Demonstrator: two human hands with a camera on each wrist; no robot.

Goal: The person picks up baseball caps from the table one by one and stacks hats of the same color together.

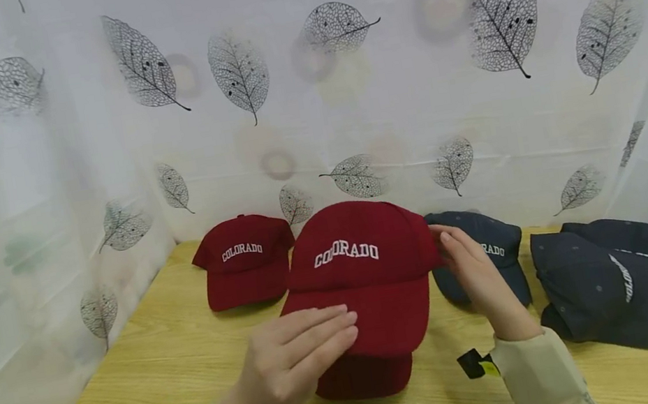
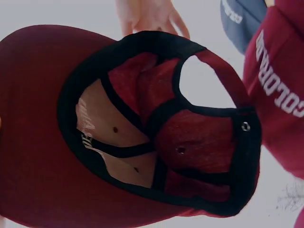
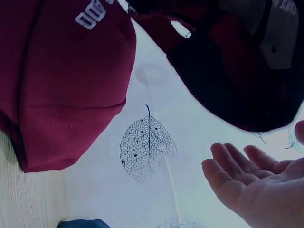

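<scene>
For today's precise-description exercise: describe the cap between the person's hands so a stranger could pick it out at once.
Start at the wooden table before the leaf-printed curtain. At its middle, between the left hand and right hand, is a maroon COLORADO cap. Unlike the other maroon cap behind it and the navy caps on the right, it is raised above a further maroon cap.

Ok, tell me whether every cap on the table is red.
No: beside the two red caps, dark navy caps lie on the table at the right.

Bright, even light — wrist views dimmer, backlit, soft; head view's edges bend.
</scene>
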